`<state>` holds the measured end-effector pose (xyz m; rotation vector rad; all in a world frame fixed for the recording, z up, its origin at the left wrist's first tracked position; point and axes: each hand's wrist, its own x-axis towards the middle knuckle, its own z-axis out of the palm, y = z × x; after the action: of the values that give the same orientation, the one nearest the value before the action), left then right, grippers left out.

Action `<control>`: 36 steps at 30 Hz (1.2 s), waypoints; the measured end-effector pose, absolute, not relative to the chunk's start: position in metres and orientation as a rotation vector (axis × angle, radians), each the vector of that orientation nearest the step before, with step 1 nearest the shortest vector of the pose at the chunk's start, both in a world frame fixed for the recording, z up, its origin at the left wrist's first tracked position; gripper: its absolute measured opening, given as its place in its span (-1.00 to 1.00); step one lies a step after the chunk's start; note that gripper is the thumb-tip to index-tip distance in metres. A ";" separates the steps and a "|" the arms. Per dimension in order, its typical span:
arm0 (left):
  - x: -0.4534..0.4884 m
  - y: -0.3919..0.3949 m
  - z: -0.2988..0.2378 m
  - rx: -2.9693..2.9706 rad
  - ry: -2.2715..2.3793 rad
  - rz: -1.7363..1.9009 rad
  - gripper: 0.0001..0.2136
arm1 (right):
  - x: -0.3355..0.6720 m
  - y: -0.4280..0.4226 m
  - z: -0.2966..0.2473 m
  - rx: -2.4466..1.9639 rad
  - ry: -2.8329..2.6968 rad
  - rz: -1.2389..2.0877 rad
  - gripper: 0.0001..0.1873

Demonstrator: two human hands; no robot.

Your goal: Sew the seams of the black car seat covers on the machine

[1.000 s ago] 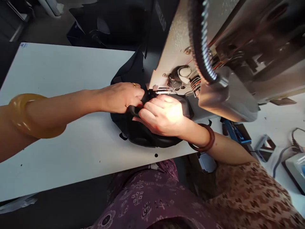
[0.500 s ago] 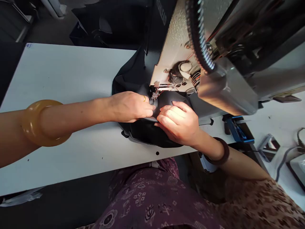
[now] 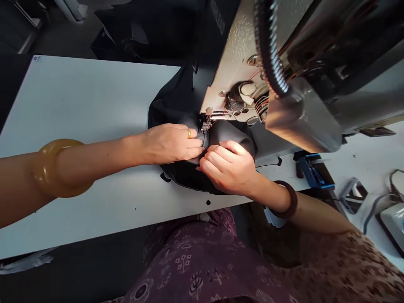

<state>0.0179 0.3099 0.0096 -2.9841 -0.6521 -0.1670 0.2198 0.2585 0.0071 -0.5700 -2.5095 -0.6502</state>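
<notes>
A black fabric piece (image 3: pixel 176 105) lies on the white table (image 3: pixel 88 109) under the head of a grey sewing machine (image 3: pixel 284 63). My left hand (image 3: pixel 172 144), with a gold ring, pinches the fabric just left of the presser foot (image 3: pixel 205 123). My right hand (image 3: pixel 229 168) is curled closed on the same fabric right in front of the foot, its fingertips meeting those of the left hand. A yellow bangle (image 3: pixel 57 168) sits on my left forearm and a brown bangle (image 3: pixel 288 200) on my right wrist.
The machine's black handwheel (image 3: pixel 271 46) hangs near the camera at upper right. A blue-and-black tool (image 3: pixel 314 172) and a small device with a cable (image 3: pixel 355 193) lie on the table at right. Dark fabric piles (image 3: pixel 142 29) sit beyond the far edge.
My right hand has pulled back slightly toward me and curled tighter on the fabric. My left hand has stayed by the presser foot, sliding a little lower.
</notes>
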 end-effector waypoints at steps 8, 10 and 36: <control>0.004 0.331 0.017 -3.036 -0.482 -0.011 -0.85 | 0.184 0.273 0.013 -0.605 -2.402 -0.722 -0.74; 0.001 0.333 0.017 -3.029 -0.525 0.047 -0.85 | 0.179 0.275 0.014 -0.596 -2.382 -0.742 -0.73; 0.024 0.303 0.018 -2.862 -0.736 -0.088 -0.75 | 0.238 0.260 0.018 -0.659 -2.553 -0.584 -0.87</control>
<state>0.0238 0.3032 0.0182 -2.8617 -0.7360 -0.0879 0.2379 0.2603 0.0177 -0.6592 -2.5531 -0.5838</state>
